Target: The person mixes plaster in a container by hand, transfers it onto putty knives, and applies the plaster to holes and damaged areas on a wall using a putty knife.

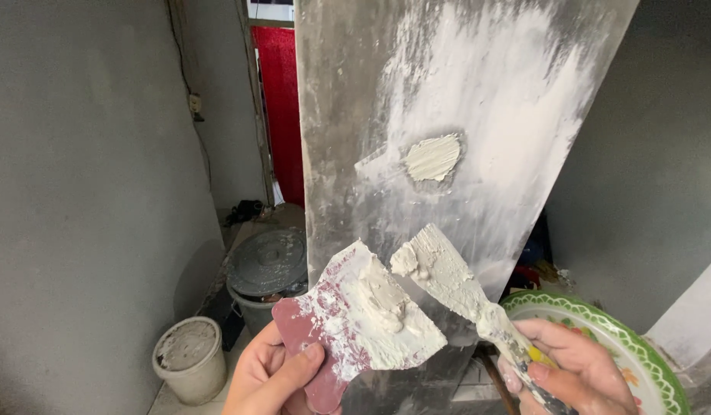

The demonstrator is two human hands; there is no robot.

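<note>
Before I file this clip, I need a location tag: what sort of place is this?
Probably a home interior under renovation. Bare grey plastered walls, a patch of white filler on a smeared grey upright panel, and a putty-crusted white plastic bucket on the floor point that way.
</note>
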